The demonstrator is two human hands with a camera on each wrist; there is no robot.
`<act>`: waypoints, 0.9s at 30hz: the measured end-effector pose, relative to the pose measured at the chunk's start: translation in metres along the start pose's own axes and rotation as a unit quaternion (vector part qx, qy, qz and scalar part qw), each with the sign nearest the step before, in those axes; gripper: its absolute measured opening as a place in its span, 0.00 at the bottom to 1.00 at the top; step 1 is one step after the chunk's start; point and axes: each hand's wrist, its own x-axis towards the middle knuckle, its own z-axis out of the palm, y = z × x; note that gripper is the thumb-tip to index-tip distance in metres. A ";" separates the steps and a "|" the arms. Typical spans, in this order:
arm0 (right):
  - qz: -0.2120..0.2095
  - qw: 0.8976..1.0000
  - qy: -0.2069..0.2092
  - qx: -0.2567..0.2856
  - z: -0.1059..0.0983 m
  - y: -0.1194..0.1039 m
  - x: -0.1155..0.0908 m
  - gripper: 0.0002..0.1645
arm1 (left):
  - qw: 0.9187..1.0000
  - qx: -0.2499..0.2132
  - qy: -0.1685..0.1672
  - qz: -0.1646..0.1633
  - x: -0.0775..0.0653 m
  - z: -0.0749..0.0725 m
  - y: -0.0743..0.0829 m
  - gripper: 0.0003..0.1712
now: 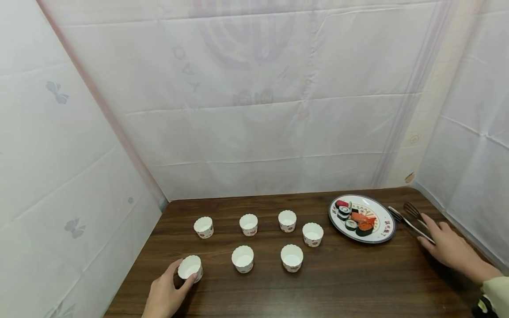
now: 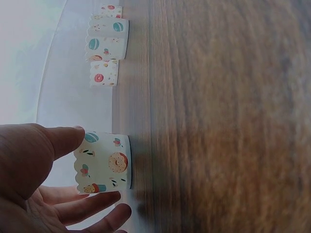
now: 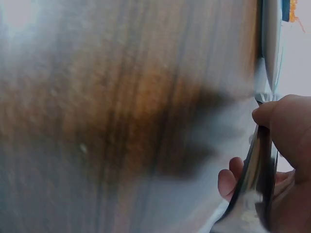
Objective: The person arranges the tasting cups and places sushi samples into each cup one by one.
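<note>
At the front left of the dark wooden table, my left hand [image 1: 169,287] holds a white paper baking cup [image 1: 191,267], thumb on one side and fingers on the other. The left wrist view shows a doughnut print on this cup [image 2: 104,162]; whether its base touches the table I cannot tell. On the far right, my right hand [image 1: 453,247] grips a pair of metal tongs [image 1: 413,227] with slotted ends, beside the plate. The right wrist view shows my thumb against the shiny metal of the tongs [image 3: 257,165], whose far end is hidden there.
Several more paper cups [image 1: 242,259] stand in two loose rows across the table [image 1: 338,282]. A round plate [image 1: 383,236] with sushi pieces [image 1: 359,217] lies at the back right. White sheets [image 1: 258,132] hang behind and on both sides.
</note>
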 end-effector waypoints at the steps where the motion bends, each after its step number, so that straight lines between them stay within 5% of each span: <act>1: 0.004 1.000 0.000 -0.003 -0.002 0.000 0.000 0.45 | 1.000 -0.001 -0.001 -0.002 0.000 0.000 0.000 0.40; 11: -0.023 0.998 0.039 -0.038 -0.016 0.007 0.002 0.41 | 1.000 -0.005 -0.003 -0.009 0.001 0.002 0.000 0.40; 27: -0.008 0.999 0.001 -0.032 -0.067 -0.005 0.017 0.40 | 1.000 -0.011 0.002 -0.005 0.001 0.002 -0.001 0.40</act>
